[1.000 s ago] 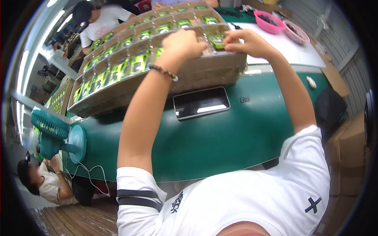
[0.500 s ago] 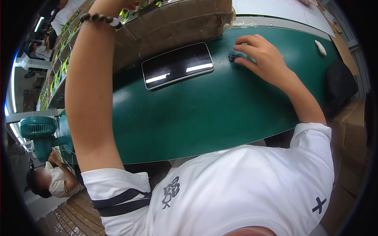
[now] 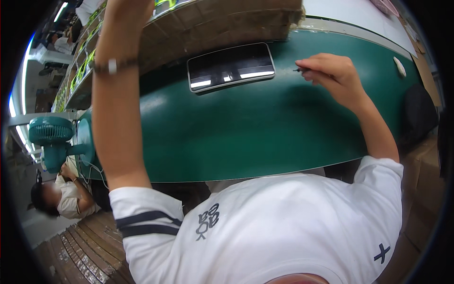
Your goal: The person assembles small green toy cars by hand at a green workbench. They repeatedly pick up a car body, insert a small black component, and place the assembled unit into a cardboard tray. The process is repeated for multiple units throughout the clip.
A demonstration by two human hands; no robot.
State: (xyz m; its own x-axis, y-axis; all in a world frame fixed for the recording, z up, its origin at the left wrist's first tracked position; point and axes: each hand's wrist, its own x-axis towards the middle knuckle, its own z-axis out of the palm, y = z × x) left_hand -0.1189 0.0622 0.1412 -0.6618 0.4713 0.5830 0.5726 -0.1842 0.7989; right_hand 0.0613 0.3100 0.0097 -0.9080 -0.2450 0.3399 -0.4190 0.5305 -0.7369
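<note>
My right hand (image 3: 333, 75) is above the green table (image 3: 227, 137), its fingers pinched on a small black part (image 3: 299, 70). Most of that part is hidden by the fingertips, so its kind does not show. My left arm stretches up the left side, and my left hand (image 3: 130, 12) is at the top edge by the cardboard box (image 3: 222, 21). Blur and the picture's edge hide its fingers. A flat device with a glossy black face and pale rim (image 3: 231, 67) lies between the two arms, touched by neither hand.
Green-and-clear packed items fill a rack (image 3: 78, 78) at the left. A teal fan (image 3: 52, 137) stands beside the table, with another person (image 3: 73, 194) behind it. At the right lie a small white object (image 3: 399, 67) and a black bundle (image 3: 418, 113).
My right hand has closed on the small black part and lifted it off the table. My left hand has moved farther up toward the top edge. The whole view has shifted slightly.
</note>
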